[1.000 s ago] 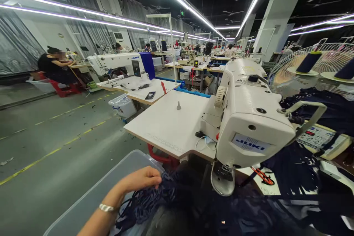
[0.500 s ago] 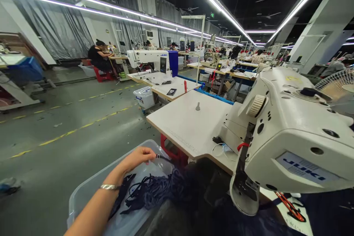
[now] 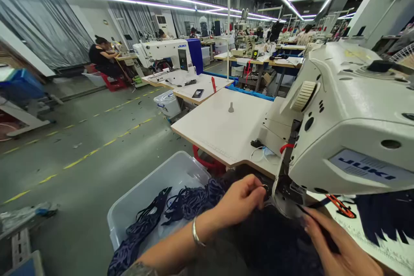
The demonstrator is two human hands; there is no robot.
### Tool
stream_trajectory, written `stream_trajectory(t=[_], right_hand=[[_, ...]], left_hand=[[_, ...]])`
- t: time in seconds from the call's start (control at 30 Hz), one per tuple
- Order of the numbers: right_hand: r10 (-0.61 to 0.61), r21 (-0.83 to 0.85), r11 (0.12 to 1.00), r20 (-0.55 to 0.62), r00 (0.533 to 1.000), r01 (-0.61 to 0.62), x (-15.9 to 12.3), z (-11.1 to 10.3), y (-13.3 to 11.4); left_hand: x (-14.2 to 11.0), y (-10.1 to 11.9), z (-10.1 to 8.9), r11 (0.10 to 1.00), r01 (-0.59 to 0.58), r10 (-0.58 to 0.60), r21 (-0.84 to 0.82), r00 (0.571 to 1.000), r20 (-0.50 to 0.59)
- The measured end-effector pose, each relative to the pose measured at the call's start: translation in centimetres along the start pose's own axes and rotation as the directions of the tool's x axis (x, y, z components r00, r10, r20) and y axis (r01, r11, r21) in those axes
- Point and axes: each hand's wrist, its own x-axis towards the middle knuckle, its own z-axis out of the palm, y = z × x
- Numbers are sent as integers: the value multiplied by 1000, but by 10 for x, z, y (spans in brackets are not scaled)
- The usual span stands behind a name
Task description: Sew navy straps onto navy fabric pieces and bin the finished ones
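My left hand [image 3: 244, 198], with a silver bangle on its wrist, pinches a thin dark strap with a small ring or slider at its end. It is just left of the needle end of the white sewing machine [image 3: 352, 138]. To the right of that end, my right hand [image 3: 333, 237] closes thumb and fingers on a narrow dark strip [image 3: 320, 228]. Where the strap and strip run between the hands is lost against dark cloth. Below on the left, a clear plastic bin [image 3: 129, 198] holds bundles of navy straps [image 3: 142, 228].
Orange-handled scissors [image 3: 341, 207] and navy fabric pieces [image 3: 384, 215] lie right of the machine. A white table [image 3: 207, 125] with a grey peg [image 3: 230, 107] extends ahead. Beyond stands another sewing machine [image 3: 164, 54]. A person [image 3: 105, 58] sits at a machine far left.
My left hand has moved right, from above the bin to the machine's needle end, bringing the strap along. My right hand has come into view. The view has shifted downward.
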Motion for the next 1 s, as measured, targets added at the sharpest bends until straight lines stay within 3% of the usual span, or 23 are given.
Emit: stream_trajectory(t=[0.1, 0.23, 0.3, 0.43, 0.5, 0.57, 0.67, 0.77, 0.9, 1.0], right_hand=[[-285, -18, 958, 22, 958, 286, 4, 12, -13], [-380, -139, 917, -16, 925, 375, 3, 18, -17], [-382, -190, 909, -16, 924, 372, 0, 19, -16], [-336, -189, 927, -44, 941, 323, -2, 22, -14], [-303, -153, 943, -33, 952, 295, -2, 23, -12], [-281, -101, 954, 13, 959, 281, -3, 23, -9], [-196, -109, 975, 6, 981, 196, -4, 20, -9], [-159, -134, 979, -32, 987, 153, -5, 17, -13], [-239, -122, 965, -28, 971, 234, -6, 18, -16], [-257, -125, 959, -17, 966, 253, -7, 19, -14]], left_hand=[[-5, -3, 28, 966, -56, 40, 251, 997, 69], [-6, -5, 36, 821, -212, 196, 531, 977, 88], [-6, -6, 36, 643, -345, 331, 684, 930, 158], [-9, -5, 35, 153, -560, 487, 814, 760, 432], [-11, -3, 35, 43, -617, 478, 786, 703, 526], [-11, -4, 36, 87, -616, 476, 783, 716, 511], [-8, -8, 38, 360, -479, 456, 801, 839, 297], [-5, -11, 39, 515, -370, 400, 773, 901, 166], [-7, -9, 42, 586, -359, 350, 726, 921, 172], [-8, -6, 42, 470, -435, 392, 768, 882, 260]])
